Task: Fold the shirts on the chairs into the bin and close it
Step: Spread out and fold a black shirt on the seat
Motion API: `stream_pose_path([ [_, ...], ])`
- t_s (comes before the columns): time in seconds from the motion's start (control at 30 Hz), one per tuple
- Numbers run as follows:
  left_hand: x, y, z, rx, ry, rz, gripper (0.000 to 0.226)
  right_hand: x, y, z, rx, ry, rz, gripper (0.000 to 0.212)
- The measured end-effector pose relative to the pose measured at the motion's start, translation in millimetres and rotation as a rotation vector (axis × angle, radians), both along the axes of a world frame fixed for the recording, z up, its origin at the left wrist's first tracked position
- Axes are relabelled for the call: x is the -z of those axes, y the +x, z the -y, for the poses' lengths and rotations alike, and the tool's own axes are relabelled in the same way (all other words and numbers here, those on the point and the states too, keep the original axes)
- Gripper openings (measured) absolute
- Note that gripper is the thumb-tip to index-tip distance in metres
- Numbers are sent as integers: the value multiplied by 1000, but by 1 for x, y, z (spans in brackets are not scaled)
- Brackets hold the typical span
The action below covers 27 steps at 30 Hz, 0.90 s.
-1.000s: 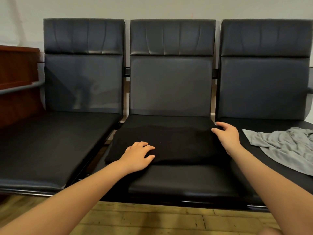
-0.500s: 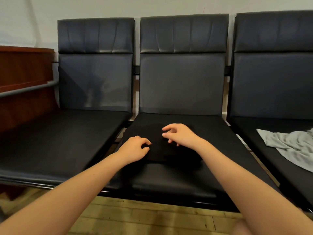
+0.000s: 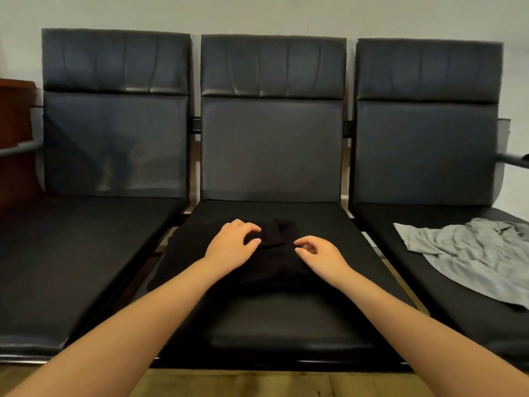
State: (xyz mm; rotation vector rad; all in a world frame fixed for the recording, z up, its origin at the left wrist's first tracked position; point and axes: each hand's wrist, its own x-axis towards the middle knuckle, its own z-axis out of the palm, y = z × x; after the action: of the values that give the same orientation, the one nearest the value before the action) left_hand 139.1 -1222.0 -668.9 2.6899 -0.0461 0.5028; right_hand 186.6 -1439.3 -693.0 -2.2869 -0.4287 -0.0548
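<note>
A black shirt [image 3: 274, 262] lies folded small on the seat of the middle chair [image 3: 272, 153]. My left hand [image 3: 233, 246] rests on its left part, with fingers and thumb curled round a folded flap near the top. Just right of that flap, my right hand [image 3: 322, 253] sits over the shirt with loosely curled fingers and holds nothing. A crumpled grey shirt [image 3: 469, 253] lies spread on the seat of the right chair [image 3: 426, 153]. No bin is in view.
The left chair [image 3: 114, 144] has a bare seat. A brown wooden unit [image 3: 14, 144] with a grey rail stands at the far left. A grey armrest [image 3: 515, 160] juts out at the far right. Wooden floor [image 3: 257, 383] runs below the seats.
My right hand swept from the shirt's right edge to its middle, folding the black shirt over to a smaller bundle. My left hand shifted up onto the folded flap.
</note>
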Motion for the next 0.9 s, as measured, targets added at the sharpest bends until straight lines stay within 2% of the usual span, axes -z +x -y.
stream_pose_path([
  [0.2, 15, 41, 23, 83, 50, -133, 44, 5, 2, 1, -8, 48, 43, 18],
  [0.37, 22, 62, 25, 5, 43, -78, 30, 4, 0, 1, -23, 9, 55, 21],
  [0.43, 20, 69, 22, -39, -98, -43, 28, 3, 0, 1, -20, 13, 46, 22],
  [0.57, 7, 73, 1, -308, -700, 80, 34, -1, -1, -1, -34, -46, 38, 26],
  [0.63, 7, 73, -13, -418, -847, 67, 35, -5, -1, -5, -48, -78, 40, 30],
  [0.73, 3, 69, -23, -467, -971, -69, 40, -7, 0, -12, -48, -15, -27, 37],
  [0.77, 0, 66, -24, -469, -919, -119, 42, -7, 1, -14, -41, 13, -58, 40],
  [0.9, -14, 46, -19, -403, -326, -333, 50, -12, 3, -18, 13, 96, -152, 50],
])
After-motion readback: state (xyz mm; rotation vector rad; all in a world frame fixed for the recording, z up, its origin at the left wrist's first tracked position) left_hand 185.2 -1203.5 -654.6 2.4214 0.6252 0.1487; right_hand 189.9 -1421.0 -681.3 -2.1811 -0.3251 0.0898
